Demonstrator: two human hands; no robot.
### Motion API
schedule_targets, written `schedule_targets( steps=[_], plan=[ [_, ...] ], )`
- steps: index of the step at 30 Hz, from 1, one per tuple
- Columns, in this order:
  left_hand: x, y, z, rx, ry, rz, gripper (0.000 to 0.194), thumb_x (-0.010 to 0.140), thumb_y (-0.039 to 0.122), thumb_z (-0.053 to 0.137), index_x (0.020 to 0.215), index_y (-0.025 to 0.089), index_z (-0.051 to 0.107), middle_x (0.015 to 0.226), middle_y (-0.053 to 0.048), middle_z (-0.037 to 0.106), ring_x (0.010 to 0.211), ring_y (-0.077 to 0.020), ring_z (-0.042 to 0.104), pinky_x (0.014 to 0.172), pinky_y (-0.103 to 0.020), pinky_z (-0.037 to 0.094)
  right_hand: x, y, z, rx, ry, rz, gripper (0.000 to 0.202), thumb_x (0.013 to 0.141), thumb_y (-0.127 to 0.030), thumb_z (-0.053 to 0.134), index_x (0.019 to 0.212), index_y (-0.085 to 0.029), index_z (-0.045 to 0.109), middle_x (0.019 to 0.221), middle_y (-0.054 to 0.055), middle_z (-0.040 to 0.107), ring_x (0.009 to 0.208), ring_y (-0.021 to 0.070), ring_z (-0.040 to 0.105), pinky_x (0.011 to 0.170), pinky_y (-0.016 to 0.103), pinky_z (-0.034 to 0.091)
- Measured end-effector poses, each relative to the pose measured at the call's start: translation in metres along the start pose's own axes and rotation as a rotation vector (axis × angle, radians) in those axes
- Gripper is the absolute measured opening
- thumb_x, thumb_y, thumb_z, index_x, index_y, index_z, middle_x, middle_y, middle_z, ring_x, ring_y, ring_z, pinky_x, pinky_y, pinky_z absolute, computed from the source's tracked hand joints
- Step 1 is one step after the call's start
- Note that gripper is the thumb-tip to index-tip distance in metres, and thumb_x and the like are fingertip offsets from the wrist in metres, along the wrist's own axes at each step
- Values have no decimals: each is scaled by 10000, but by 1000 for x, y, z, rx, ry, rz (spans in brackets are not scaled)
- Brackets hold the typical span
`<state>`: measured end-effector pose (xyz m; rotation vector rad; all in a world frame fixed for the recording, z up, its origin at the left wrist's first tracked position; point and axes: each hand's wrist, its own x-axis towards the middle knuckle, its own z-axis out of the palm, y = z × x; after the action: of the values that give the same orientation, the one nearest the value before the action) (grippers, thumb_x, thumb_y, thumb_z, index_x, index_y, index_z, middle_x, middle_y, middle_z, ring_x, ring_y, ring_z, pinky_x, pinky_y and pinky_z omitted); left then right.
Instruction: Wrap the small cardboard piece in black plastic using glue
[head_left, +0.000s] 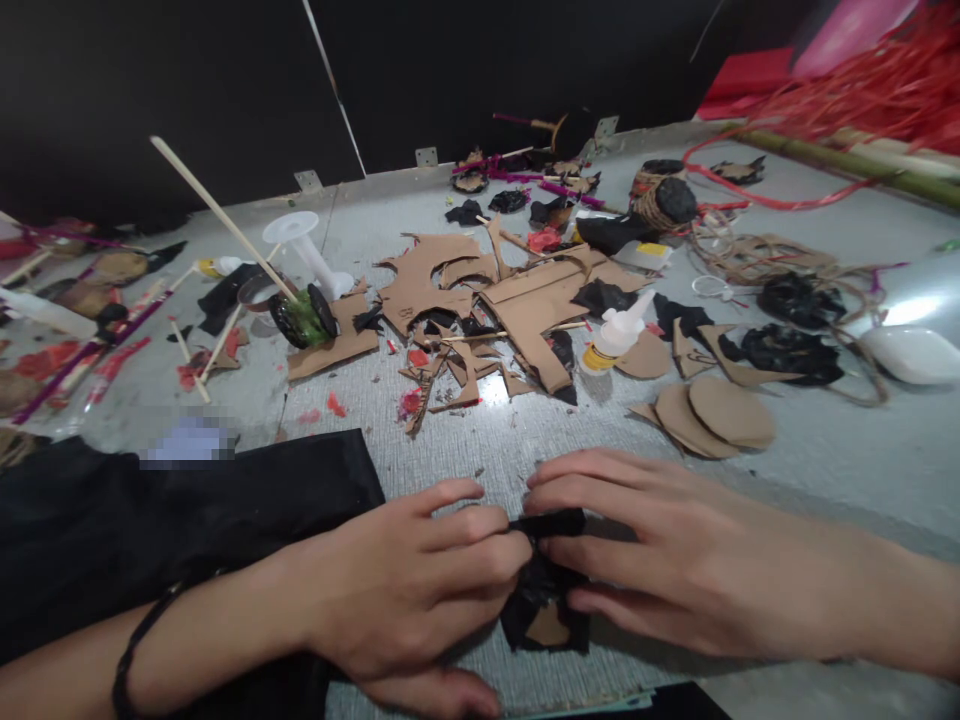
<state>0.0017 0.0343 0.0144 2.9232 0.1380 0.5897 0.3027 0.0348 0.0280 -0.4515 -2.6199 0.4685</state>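
A small cardboard piece partly covered in black sheet (536,592) lies on the table between my hands, with bare brown cardboard showing near its lower end. My left hand (420,580) is closed, its bent fingers pressed on the left side of this piece; the fingertips are partly hidden. From the right, my right hand (660,550) reaches over with fingers stretched and apart, the lower fingertips touching the black sheet. A large black cloth-like sheet (300,500) spreads under and beyond my left forearm.
Beyond my hands lie cardboard scraps (431,280), a white glue bottle with a yellow label (616,335) and cardboard discs (731,412). A stick stands in a green-and-black spool (304,318). Crumpled black pieces (791,352) and red strands (862,100) are at right.
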Motion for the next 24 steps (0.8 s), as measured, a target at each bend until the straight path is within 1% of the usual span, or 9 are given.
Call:
schedule_targets(
  steps=[4, 10, 17, 20, 24],
  plan=[
    [0, 2, 2, -23, -7, -17, 570, 1172, 542, 473, 1166, 50, 760, 1154, -145, 739, 1082, -291, 675, 1166, -469, 489, 0, 0, 0, -10, 1, -7, 153, 1066, -258, 729, 1142, -153, 810, 1249, 136, 799, 1336, 289, 710, 1142, 429, 624],
    [1, 1, 2, -40, -4, -25, 603, 1212, 506, 358, 1172, 52, 753, 1084, -137, 761, 1054, -287, 676, 1149, -468, 485, -1, 1, 2, -12, 16, -24, 220, 1129, -270, 636, 1117, -144, 817, 1218, 122, 798, 1329, 289, 709, 1137, 413, 617],
    [3, 0, 1, -44, 2, -17, 593, 1205, 518, 396, 1150, 51, 758, 1087, -131, 771, 1029, -284, 673, 1127, -472, 499, 1, 0, -2, -28, 17, -39, 269, 1153, -270, 588, 1093, -143, 817, 1206, 117, 801, 1288, 278, 724, 1099, 405, 631],
    [3, 0, 1, -44, -4, -19, 593, 1210, 502, 389, 1161, 40, 757, 1079, -131, 767, 1023, -286, 673, 1123, -476, 496, 1, 0, -3, -28, 21, -54, 294, 1161, -277, 578, 1022, -161, 810, 1188, 105, 806, 1268, 266, 732, 1106, 393, 625],
    [3, -1, 1, -43, -11, -11, 596, 1214, 491, 368, 1171, 37, 751, 1065, -129, 763, 1017, -288, 676, 1111, -473, 490, 1, -3, -5, -6, 14, -60, 272, 1161, -295, 599, 1011, -177, 793, 1205, 84, 804, 1305, 223, 720, 1167, 331, 583]
  ],
)
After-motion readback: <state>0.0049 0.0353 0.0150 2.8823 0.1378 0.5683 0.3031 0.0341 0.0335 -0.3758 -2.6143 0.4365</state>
